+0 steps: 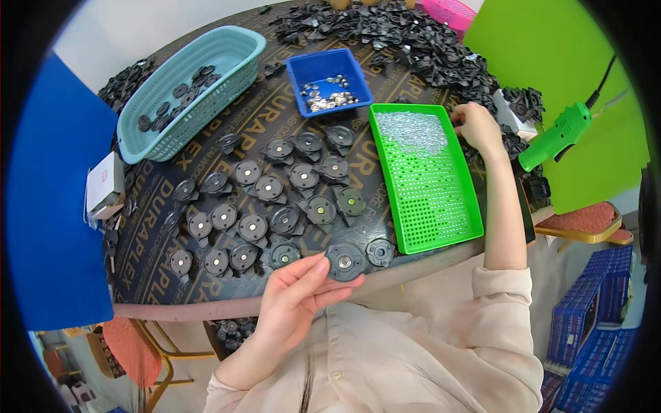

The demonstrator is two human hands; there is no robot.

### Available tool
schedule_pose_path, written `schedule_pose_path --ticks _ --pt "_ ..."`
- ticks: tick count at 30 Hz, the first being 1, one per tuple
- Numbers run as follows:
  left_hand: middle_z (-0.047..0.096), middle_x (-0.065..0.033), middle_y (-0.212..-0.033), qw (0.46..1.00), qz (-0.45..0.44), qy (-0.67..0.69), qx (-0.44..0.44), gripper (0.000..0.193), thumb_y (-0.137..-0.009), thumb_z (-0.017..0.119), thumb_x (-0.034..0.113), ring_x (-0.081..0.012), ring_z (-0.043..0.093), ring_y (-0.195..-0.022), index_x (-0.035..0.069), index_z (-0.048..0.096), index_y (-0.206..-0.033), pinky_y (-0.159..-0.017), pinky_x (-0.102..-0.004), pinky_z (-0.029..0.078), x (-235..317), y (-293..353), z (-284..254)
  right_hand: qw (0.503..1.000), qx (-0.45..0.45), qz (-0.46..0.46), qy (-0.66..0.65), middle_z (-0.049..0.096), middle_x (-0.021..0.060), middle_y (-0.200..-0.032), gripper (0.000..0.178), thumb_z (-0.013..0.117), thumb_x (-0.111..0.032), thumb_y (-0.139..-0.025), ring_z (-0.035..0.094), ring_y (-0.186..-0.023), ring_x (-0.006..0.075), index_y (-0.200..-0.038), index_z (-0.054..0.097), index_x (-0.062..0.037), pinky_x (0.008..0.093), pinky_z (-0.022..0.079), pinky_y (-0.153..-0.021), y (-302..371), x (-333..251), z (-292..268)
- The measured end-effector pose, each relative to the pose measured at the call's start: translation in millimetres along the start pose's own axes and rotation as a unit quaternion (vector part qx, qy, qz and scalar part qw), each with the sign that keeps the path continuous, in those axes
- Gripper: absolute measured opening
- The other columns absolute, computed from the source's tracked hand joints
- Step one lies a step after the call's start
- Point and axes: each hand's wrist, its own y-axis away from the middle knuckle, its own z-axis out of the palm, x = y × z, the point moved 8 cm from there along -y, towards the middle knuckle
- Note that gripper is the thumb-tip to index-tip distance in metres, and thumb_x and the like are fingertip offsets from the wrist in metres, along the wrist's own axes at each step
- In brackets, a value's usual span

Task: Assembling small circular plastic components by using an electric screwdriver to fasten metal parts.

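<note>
A round black disc part (345,262) with a metal centre is pinched between thumb and fingertips of the left hand (297,297), held just above the near table edge. The right hand (476,129) is stretched far forward, its fingers curled at the far right rim of the green perforated tray (441,220) beside the pile of black pieces (482,82); whether anything is grasped cannot be told. A fitting step appears in hand: a small piece seems to be fetched, and careful alignment with the disc's centre would then be called for.

The person wears a pale pink, buttoned shirt (385,358); small round buttons run down its front, below the table edge (206,310); the sleeves are pushed up past the forearms; both hands, left hand (296,292) and right hand (478,127), are bare.
</note>
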Motion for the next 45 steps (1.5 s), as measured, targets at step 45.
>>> schedule_pose_path --ticks 45 --pt "0.063 -0.011 -0.108 0.992 0.013 0.126 -0.004 0.02 -0.096 0.05 0.015 -0.0233 0.066 -0.098 0.002 0.053 -0.112 -0.084 -0.0366 0.056 -9 -6 -4 0.878 -0.129 -0.221 -0.404 0.062 0.0092 -0.095 0.022 0.068 0.004 -0.075 0.062 -0.082 0.0199 -0.095 0.06 -0.0021 0.0287 0.051 -0.063 169 -233 -41"
